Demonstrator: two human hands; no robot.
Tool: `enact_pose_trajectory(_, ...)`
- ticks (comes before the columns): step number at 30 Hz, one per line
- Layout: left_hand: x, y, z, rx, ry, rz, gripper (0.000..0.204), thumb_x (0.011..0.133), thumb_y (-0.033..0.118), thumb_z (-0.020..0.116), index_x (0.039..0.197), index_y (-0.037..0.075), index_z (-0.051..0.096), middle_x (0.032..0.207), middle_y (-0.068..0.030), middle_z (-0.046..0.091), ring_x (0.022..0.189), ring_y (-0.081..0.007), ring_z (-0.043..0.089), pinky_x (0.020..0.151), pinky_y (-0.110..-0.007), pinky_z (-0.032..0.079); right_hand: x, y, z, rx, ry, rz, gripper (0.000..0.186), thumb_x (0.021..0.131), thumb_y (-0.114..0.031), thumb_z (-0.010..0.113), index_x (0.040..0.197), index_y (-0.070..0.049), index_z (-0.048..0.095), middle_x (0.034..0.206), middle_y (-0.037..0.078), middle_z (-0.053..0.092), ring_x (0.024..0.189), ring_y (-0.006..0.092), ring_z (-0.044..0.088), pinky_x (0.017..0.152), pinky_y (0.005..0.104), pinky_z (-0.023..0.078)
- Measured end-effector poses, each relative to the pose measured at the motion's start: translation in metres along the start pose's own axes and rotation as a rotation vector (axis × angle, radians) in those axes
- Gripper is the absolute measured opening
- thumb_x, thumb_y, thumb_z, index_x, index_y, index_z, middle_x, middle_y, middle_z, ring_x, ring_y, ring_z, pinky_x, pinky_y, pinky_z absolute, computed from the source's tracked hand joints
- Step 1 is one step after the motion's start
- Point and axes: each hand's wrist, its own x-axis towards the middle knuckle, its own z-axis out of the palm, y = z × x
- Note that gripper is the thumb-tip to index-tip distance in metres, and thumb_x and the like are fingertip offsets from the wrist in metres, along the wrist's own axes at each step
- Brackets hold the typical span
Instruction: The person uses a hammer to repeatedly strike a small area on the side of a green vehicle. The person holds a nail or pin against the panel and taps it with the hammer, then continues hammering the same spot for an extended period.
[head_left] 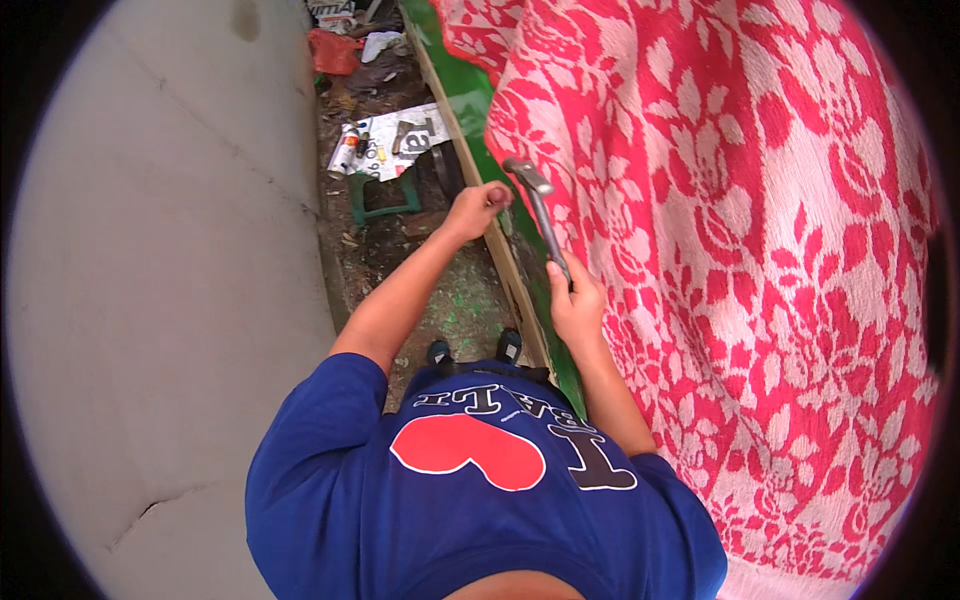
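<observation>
My right hand (579, 305) is wrapped round the shaft of a hammer (546, 228). The hammer's metal head points up and away from me, close to the right of my left hand (472, 212). That left hand is closed in a fist above the wooden edge of a long green board (477, 108). A round brown end (497, 195), like the butt of a handle, shows at the top of the fist; the rest of it is hidden, so its kind cannot be told.
A red and pink flowered cloth (720, 260) covers the whole right side. On the left rises a grey wall (170, 300). Between wall and board, a green stool (385, 212) bears a printed sheet (420, 130) and a can (343, 150). Beyond lie a red bag (334, 52) and litter.
</observation>
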Motion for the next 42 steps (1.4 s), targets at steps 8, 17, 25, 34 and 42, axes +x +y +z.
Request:
enact_pose_trajectory(8,0.013,-0.015,0.001,0.031,0.021,-0.028,0.015,0.088,0.008,0.067,0.103,0.006,0.064,0.09,-0.0139,0.069,0.086,-0.0305,0.068,0.078,-0.035,0.051,-0.007,0.013,0.009,0.068,-0.155,0.317,0.029,0.097,-0.022,0.06,0.11,0.004,0.064,0.072,0.019,0.064,0.063,0.0241,0.064,0.06,0.0376,0.048)
enact_pose_trajectory(17,0.011,-0.014,-0.002,-0.088,0.009,0.008,0.009,0.089,0.006,0.066,0.097,0.002,0.062,0.094,-0.0065,0.072,0.091,-0.013,0.065,0.085,-0.03,0.05,-0.007,0.026,0.005,0.322,-0.075,0.352,0.028,0.098,-0.024,0.06,0.111,0.0,0.064,0.062,0.0,0.053,0.054,0.0074,0.049,0.05,0.0262,0.04)
enact_pose_trajectory(25,0.016,-0.019,-0.002,-0.112,-0.032,0.026,0.008,0.088,0.005,0.065,0.096,0.002,0.062,0.088,-0.0054,0.068,0.085,-0.0122,0.062,0.082,-0.03,0.049,0.002,0.023,0.004,0.229,-0.099,0.36,0.029,0.097,-0.023,0.061,0.111,0.002,0.065,0.062,0.001,0.055,0.055,0.0086,0.051,0.051,0.0281,0.041)
enact_pose_trajectory(34,0.017,-0.023,0.002,-0.022,-0.048,-0.045,0.01,0.09,0.006,0.065,0.099,0.003,0.063,0.087,-0.0096,0.068,0.084,-0.0169,0.065,0.078,-0.033,0.05,0.011,-0.008,0.007,-0.23,-0.231,0.274,0.027,0.096,-0.022,0.059,0.108,0.002,0.063,0.083,0.028,0.065,0.08,0.0488,0.063,0.067,0.0497,0.049)
enact_pose_trajectory(42,0.006,-0.038,0.001,-0.083,0.043,0.024,0.007,0.089,0.001,0.064,0.095,0.001,0.06,0.096,-0.0067,0.072,0.088,-0.0107,0.061,0.083,-0.029,0.049,0.0,0.004,0.004,0.033,-0.128,0.241,0.028,0.096,-0.022,0.061,0.11,0.003,0.063,0.076,0.022,0.064,0.067,0.0348,0.064,0.063,0.0412,0.048)
